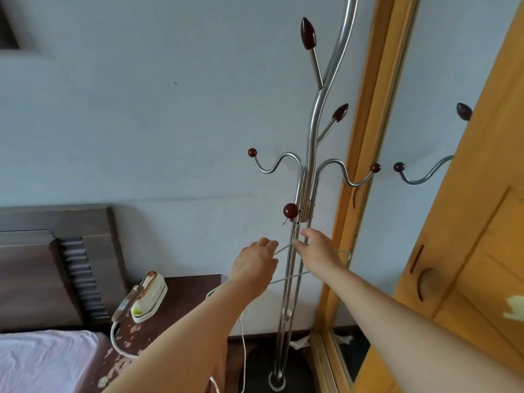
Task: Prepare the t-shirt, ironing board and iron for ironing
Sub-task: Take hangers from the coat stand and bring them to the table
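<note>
A thin pale wire hanger (286, 279) hangs by its hook from a low peg of the steel coat stand (312, 143). My left hand (256, 260) grips the hanger's left shoulder. My right hand (319, 251) pinches the hanger near its neck, just below the red knob (290, 210). No garment hangs on it. A cream iron (147, 296) stands upright on the dark bedside table (181, 302), its white cord (119, 341) looping down. No t-shirt or ironing board is in view.
The coat stand's curved arms with red-brown knobs stick out left and right. A mirrored wardrobe door with an orange wooden frame (365, 171) stands close on the right. A dark headboard (56, 259) and a bed with a pink sheet (42, 361) lie at the lower left.
</note>
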Motion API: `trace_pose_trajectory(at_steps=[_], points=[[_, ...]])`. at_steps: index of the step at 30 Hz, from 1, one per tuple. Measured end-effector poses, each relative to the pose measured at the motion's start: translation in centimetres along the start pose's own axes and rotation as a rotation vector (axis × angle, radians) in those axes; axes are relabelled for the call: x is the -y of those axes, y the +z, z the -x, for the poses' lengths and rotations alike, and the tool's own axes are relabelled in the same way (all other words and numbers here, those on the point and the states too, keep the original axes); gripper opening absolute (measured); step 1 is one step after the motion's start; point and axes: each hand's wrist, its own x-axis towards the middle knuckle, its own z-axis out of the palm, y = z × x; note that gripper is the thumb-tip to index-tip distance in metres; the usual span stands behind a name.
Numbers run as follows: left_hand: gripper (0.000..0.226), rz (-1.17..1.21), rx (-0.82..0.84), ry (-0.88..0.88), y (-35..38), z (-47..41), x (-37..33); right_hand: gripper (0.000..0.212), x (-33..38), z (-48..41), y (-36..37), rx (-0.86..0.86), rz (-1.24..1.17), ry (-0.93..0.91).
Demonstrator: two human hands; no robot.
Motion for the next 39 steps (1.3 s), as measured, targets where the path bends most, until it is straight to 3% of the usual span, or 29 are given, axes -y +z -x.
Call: trace_pose_trajectory(at_steps=[3,6,9,12,16,21,27,39], points=[[0.033,-0.019,-0.001,-0.013,0.4,-1.2,0.0,0.045,-0.2,-1.6,0.6,0.149,0.06,0.049],[0.032,-0.028,0.012,-0.018,0.6,-1.7,-0.1,0.027,-0.6,-2.5,0.9,0.234,0.113,0.057],[0.031,-0.032,0.022,-0.032,0.7,-1.9,-0.5,0.024,-0.9,-2.8,0.8,0.225,0.119,0.032],[0.032,-0.045,0.025,-0.032,0.8,-1.9,-0.8,0.021,-0.9,-2.8,0.4,0.174,-0.034,-0.008],[0.036,-0.03,-0.064,-0.01,-0.3,-1.7,-1.2,0.025,-0.1,-2.6,-1.6,0.071,-0.147,-0.037],[0.025,-0.06,-0.222,0.063,-2.6,-1.0,-2.2,0.021,1.7,-0.6,-3.8,0.033,-0.128,-0.084],[0.019,-0.24,-0.234,0.149,-4.4,1.7,-0.5,0.025,4.4,3.1,-4.0,0.101,-0.068,-0.159],[0.022,-0.359,-0.224,-0.121,-10.1,13.8,10.4,0.025,15.4,9.6,5.7,0.374,-0.071,-0.341]])
